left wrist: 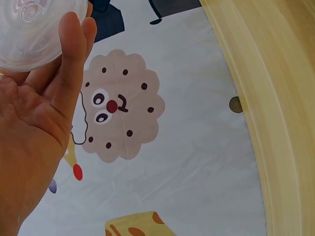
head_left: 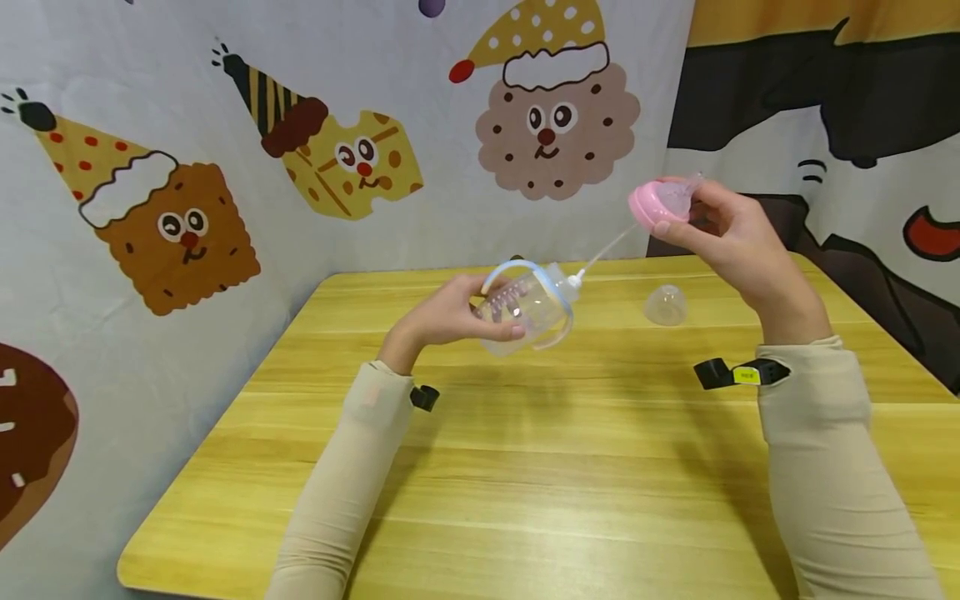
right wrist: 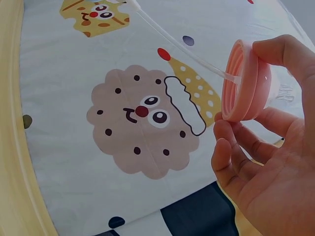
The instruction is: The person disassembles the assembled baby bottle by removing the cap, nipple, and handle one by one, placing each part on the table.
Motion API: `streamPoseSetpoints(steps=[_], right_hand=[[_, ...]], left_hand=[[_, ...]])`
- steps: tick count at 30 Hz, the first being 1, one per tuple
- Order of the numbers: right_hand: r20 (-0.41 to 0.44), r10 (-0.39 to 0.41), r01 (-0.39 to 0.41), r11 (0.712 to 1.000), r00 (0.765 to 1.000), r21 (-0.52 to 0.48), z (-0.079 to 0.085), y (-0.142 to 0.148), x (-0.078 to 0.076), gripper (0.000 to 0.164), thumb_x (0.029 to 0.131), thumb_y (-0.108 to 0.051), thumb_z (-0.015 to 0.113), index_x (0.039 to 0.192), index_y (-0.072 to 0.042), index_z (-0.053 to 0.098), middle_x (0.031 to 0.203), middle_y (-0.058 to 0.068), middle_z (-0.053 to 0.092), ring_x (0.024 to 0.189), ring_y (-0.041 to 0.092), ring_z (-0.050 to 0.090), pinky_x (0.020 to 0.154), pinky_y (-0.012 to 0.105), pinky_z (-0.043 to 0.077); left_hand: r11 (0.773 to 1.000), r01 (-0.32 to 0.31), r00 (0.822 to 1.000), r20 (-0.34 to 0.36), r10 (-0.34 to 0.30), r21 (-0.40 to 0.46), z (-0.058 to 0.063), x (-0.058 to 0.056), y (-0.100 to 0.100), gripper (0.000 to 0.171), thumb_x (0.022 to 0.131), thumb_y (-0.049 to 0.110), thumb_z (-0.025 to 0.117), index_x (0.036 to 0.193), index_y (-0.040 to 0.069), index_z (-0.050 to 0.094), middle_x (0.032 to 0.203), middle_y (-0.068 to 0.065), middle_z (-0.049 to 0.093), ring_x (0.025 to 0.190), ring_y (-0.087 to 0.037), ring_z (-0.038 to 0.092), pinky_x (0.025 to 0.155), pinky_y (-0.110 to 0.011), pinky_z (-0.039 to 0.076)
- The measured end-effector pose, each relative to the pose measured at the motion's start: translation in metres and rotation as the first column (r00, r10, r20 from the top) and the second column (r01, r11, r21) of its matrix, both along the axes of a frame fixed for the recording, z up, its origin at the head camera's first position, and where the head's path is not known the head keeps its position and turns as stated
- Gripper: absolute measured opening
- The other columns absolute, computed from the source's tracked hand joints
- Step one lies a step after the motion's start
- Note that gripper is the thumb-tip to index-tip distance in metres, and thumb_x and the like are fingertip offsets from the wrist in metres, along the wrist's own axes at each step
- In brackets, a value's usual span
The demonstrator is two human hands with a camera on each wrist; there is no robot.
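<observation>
My left hand [head_left: 446, 315] grips a clear baby bottle [head_left: 525, 312] with pale blue and white side handles, held tilted above the table, its mouth toward the upper right. The bottle's round base [left wrist: 29, 42] shows in the left wrist view. Higher up, my right hand [head_left: 750, 246] pinches the pink screw collar [right wrist: 251, 93] with its clear nipple [head_left: 678, 198]. From the collar a thin straw [head_left: 611, 244] runs down to a white end piece [head_left: 576, 280] at the bottle's mouth; how far inside it sits I cannot tell.
A clear dome cap [head_left: 666, 306] stands on the yellow wood-grain table [head_left: 525, 467], toward the back right. Behind the table hangs a cloth backdrop [head_left: 450, 208] with cartoon biscuits and cheese. Both wrists wear black straps [head_left: 742, 374].
</observation>
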State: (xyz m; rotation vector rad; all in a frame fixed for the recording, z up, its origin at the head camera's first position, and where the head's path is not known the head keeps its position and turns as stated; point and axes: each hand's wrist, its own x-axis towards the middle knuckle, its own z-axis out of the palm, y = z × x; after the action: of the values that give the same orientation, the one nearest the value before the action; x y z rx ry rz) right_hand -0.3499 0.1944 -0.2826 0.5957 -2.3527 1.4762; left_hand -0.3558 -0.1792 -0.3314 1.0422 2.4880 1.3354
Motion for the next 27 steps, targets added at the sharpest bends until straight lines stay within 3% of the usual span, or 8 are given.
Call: streamPoseSetpoints(steps=[10,17,27], right_hand=[[0.008,0.022,-0.022,1.000,1.000,-0.011,0.0004,0.0014,-0.0005,0.056,0.102,-0.021,0.073,0.154,-0.017,0.055,0.131,-0.008,0.057,0.110,0.016,0.053,0.085,0.013,0.046],[0.003,0.013,-0.013,1.000,1.000,0.025,-0.0016,0.0023,-0.0020,0.057,0.101,-0.022,0.074,0.154,-0.017,0.056,0.126,-0.008,0.057,0.106,0.016,0.054,0.083,0.013,0.047],[0.003,0.000,0.000,0.999,1.000,0.037,-0.0033,0.0040,-0.0038,0.057,0.098,-0.021,0.077,0.152,-0.016,0.058,0.125,-0.008,0.057,0.105,0.017,0.054,0.083,0.012,0.048]], left_hand=[[1.000,-0.002,1.000,-0.005,0.002,0.000,0.0011,-0.0004,0.0001,0.055,0.086,0.032,0.086,0.132,0.010,0.068,0.106,-0.008,0.074,0.083,-0.026,0.072,0.074,-0.041,0.064],[1.000,0.005,1.000,-0.017,-0.005,0.019,-0.0002,-0.0008,0.0002,0.057,0.086,0.035,0.086,0.132,0.007,0.068,0.108,-0.008,0.073,0.085,-0.023,0.072,0.075,-0.042,0.064],[1.000,0.013,1.000,-0.004,-0.013,0.024,0.0001,-0.0018,-0.0003,0.061,0.086,0.033,0.086,0.134,0.002,0.066,0.111,-0.012,0.071,0.090,-0.033,0.071,0.076,-0.040,0.064]])
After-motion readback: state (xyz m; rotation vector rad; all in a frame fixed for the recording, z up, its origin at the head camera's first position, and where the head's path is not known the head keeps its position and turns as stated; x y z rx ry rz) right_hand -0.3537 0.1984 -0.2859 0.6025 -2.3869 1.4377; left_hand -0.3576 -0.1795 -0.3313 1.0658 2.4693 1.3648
